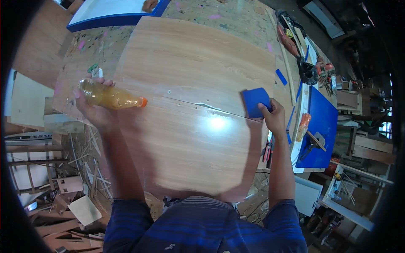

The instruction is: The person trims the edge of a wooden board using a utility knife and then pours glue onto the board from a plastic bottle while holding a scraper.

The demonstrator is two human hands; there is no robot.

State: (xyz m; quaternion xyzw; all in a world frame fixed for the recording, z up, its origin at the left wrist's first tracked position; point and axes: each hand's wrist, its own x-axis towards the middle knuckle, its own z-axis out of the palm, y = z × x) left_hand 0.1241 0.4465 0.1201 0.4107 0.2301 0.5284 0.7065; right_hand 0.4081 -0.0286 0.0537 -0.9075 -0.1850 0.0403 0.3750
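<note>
My left hand [93,110] is wrapped round a clear plastic bottle [113,97] of yellowish-brown liquid. The bottle lies tilted sideways, its orange cap pointing right over the wood-grain panel [190,156]. Between thumb and fingers, my right hand [276,116] grips a flat blue square piece [255,100] near the panel's right edge. A thin dark line [185,101] runs across the panel from its middle towards that piece. Along the line is a shiny wet-looking streak [209,107], with a few small round marks nearby.
Another person's hand [149,6] rests on a blue-edged white board [110,12] at the back left. On the right are a blue panel [322,126], a hammer [317,139], an orange-wrapped bottle [303,126] and a small blue strip [281,77]. Wood scraps [85,210] lie lower left.
</note>
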